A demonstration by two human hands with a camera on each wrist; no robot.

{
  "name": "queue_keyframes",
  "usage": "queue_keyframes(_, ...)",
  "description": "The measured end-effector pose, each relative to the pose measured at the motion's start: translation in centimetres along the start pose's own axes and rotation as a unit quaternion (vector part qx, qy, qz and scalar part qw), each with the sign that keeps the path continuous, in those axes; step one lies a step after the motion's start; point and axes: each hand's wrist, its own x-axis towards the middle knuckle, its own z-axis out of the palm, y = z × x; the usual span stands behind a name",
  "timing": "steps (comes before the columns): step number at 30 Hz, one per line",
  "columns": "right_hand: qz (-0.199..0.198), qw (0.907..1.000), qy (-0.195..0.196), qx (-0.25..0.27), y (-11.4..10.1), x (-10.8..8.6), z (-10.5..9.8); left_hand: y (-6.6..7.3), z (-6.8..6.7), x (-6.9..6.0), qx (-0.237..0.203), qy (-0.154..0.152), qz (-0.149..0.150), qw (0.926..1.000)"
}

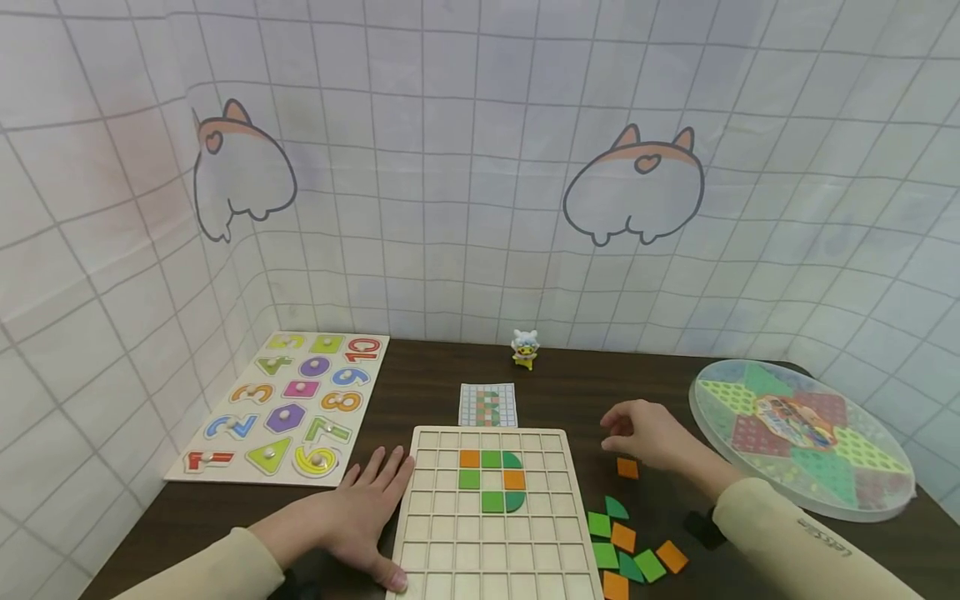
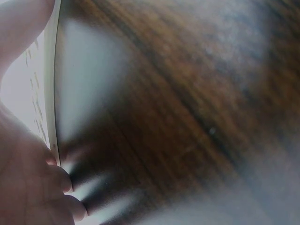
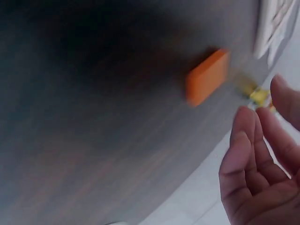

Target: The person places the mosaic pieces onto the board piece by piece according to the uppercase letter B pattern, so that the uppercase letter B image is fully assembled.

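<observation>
A pale wooden grid board lies on the dark table with orange and green tiles set in several of its cells. My left hand rests spread along the board's left edge, thumb on its lower corner and fingertips by its side. Right of the board, my right hand is raised above the table, fingers loosely bent. Nothing shows between thumb and fingers in the right wrist view. Just below that hand lies a single orange square tile. Behind the board sits a small printed pattern card.
Loose green and orange tiles lie right of the board. A number puzzle board is at the left, a round checkers-style game board at the right. A small figurine stands at the back before the gridded curtain.
</observation>
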Motion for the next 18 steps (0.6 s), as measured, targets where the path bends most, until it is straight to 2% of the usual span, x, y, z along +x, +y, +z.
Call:
queue_keyframes(5, 0.019, 0.9991, -0.036, -0.011, 2.7, -1.1, -0.5, 0.5, -0.4, -0.4, 0.004, -0.002, -0.004, 1.0000)
queue_keyframes(10, 0.008, 0.9971, -0.073, 0.020, 4.0, -1.7, -0.5, -0.1, 0.0, 0.0, 0.002, 0.000, 0.002, 1.0000)
queue_keyframes(13, -0.001, 0.9970, -0.073, 0.025, 4.1, -1.9, -0.2, -0.3, 0.2, 0.1, 0.002, 0.000, 0.003, 1.0000)
queue_keyframes(18, 0.000, 0.9984, -0.057, 0.003, 3.8, -2.0, 0.3, -0.3, 0.2, 0.2, 0.002, 0.003, 0.004, 1.0000)
